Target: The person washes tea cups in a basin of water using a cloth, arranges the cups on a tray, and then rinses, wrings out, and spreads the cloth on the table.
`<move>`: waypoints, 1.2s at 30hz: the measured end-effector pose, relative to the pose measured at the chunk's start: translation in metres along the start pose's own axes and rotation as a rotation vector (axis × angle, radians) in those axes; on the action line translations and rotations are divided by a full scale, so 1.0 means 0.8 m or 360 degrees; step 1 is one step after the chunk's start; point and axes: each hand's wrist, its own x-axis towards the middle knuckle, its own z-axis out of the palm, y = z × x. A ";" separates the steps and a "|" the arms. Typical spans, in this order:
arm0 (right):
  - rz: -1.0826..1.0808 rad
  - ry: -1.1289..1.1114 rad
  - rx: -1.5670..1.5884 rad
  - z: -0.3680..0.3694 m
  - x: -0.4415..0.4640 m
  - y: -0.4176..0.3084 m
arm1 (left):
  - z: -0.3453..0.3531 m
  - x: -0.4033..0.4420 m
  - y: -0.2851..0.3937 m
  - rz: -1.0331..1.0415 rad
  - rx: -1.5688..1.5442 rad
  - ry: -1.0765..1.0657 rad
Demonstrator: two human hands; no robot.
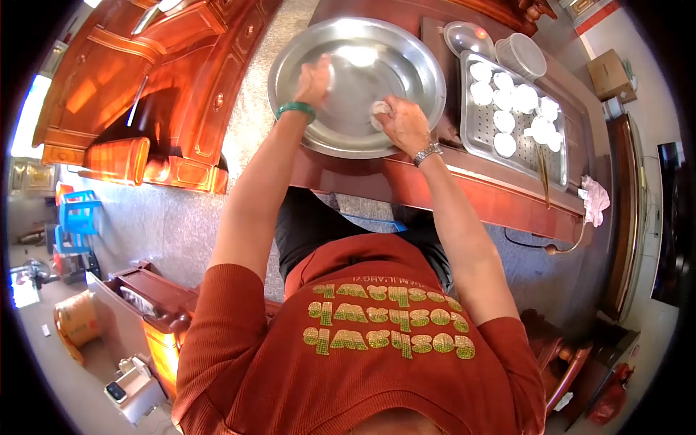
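Gripping a white wad (378,114), the right hand (404,122) is closed over the steel basin (335,136), at about its 4 o'clock; the material is too small to make out. Left hand (314,83) at 9 o'clock inside the rim: fingers extended, nothing seen gripped, though blur softens it. Hands well apart. The wad shows beyond the fingertips, so a loose hold could let it slip into the basin; if soft, too hard a squeeze could misshape it. Cannot tell whether the shiny basin floor carries water. The basin's 9 o'clock side seems to reach past the edge of the worktop (341,174); a forearm leaning there might tip or slide it, judging by that overhang. Out at 3 o'clock, a perforated tray (528,161) bears white pieces (505,121), some touching; crowded ones could stick together or mark each other if soft. Thin sticks (542,170) project past the tray's near edge, easily caught by a sleeve or knocked down. Clear container (523,56) at 2 o'clock, just beside the tray. Farthest out, toward 4 o'clock, a pink cloth (596,201) at the worktop's end and a dark cord (523,243) below the near edge: a possible snag for a foot.
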 end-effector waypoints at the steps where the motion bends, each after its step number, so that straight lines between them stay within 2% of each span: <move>1: 0.0012 0.0005 0.0010 0.000 0.001 0.000 | -0.003 0.035 -0.024 0.0170 0.0241 0.0077; 2: 0.0025 0.0011 0.0021 0.000 0.002 0.000 | -0.004 0.055 -0.039 0.0342 0.0480 0.0153; 3: 0.0035 0.0018 0.0019 -0.002 0.002 -0.002 | -0.002 0.056 -0.042 0.0346 0.0485 0.0142; 5: 0.0069 0.0009 0.0100 -0.005 0.001 -0.006 | 0.002 0.059 -0.048 0.0623 0.0986 0.0277; 6: 0.0075 0.0015 0.0100 -0.005 0.001 -0.005 | 0.006 0.065 -0.054 0.0627 0.0989 0.0270; 8: 0.0096 -0.0009 0.0121 -0.005 0.002 -0.005 | 0.015 0.074 -0.068 0.0974 0.1649 0.0022; 9: 0.0096 -0.0004 0.0119 -0.006 0.002 -0.005 | 0.019 0.073 -0.074 0.0979 0.1648 0.0022; 10: 0.0094 0.0004 0.0119 -0.006 0.003 -0.005 | 0.025 0.073 -0.080 0.0719 0.1196 -0.0107; 12: 0.0091 0.0014 0.0118 -0.005 0.003 -0.004 | 0.035 0.064 -0.076 0.0461 0.0742 -0.0229; 14: 0.0109 -0.0051 0.0070 -0.003 0.004 0.000 | 0.035 -0.002 -0.025 -0.0487 -0.0304 -0.0428; 15: 0.0106 -0.0049 0.0069 -0.005 0.004 -0.002 | 0.032 0.006 -0.027 -0.0484 -0.0305 -0.0427; 17: 0.0072 -0.0080 0.0011 -0.008 0.001 -0.009 | 0.021 0.035 -0.040 -0.0564 -0.1135 -0.1382; 18: 0.0062 -0.0082 0.0012 -0.007 0.001 -0.010 | 0.025 0.046 -0.049 -0.0556 -0.1140 -0.1375; 19: 0.0093 -0.0104 -0.0040 -0.006 0.002 -0.010 | 0.032 0.051 -0.052 0.0048 -0.0887 -0.1265; 22: 0.0108 -0.0113 -0.0104 -0.008 0.001 -0.012 | 0.041 0.040 -0.042 0.0895 -0.0370 -0.0965; 24: 0.0098 -0.0102 -0.0108 -0.007 0.000 -0.011 | 0.042 0.021 -0.027 0.1138 -0.0117 -0.0799; 25: 0.0073 -0.0094 -0.0140 -0.004 0.000 -0.007 | 0.041 0.004 -0.012 0.0795 -0.0222 -0.0646; 27: 0.0044 -0.0086 -0.0170 -0.004 -0.001 -0.006 | 0.037 -0.030 0.022 0.0454 -0.0323 -0.0487; 30: 0.0004 -0.0077 -0.0135 -0.005 -0.002 -0.009 | 0.028 -0.057 0.051 0.0413 -0.0321 -0.0320; 32: -0.0001 -0.0052 -0.0219 -0.008 -0.002 -0.013 | 0.014 -0.056 0.055 0.1314 0.0659 -0.0143; 33: 0.0001 -0.0046 -0.0216 -0.008 -0.003 -0.013 | 0.010 -0.057 0.058 0.1319 0.0664 -0.0145; 35: -0.0006 -0.0024 -0.0239 -0.007 -0.005 -0.013 | 0.004 -0.059 0.064 0.1993 0.1076 0.0046; 36: -0.0002 -0.0020 -0.0238 -0.007 -0.006 -0.012 | 0.003 -0.059 0.064 0.1996 0.1077 0.0041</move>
